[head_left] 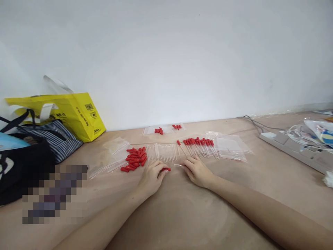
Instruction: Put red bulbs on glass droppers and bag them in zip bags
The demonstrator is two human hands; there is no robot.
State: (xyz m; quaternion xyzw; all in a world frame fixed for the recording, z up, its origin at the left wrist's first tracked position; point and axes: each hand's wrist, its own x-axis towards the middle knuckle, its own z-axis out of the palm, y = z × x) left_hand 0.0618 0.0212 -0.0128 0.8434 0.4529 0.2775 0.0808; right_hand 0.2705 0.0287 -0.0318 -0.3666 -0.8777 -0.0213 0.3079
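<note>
Between the thumb and fingers of my left hand (153, 177) is a small red cap (165, 169), its end pointing right. My right hand (199, 172) pinches a thin white stick (178, 165), whose tip points left toward the cap; a gap separates the two. A pile of loose red caps (135, 158) lies to the left of my left hand. Beyond my hands, bare white sticks (161, 152) lie in a row. Right of them is a row of sticks with red caps on their far ends (199, 142).
Clear plastic bags (231, 147) lie to the right, more bags (114, 152) to the left. At the wall sits a bag with red-tipped sticks (166, 130). A yellow tote (88, 118) and striped bag (62, 139) stand left; a power strip (293, 152) with cables lies right.
</note>
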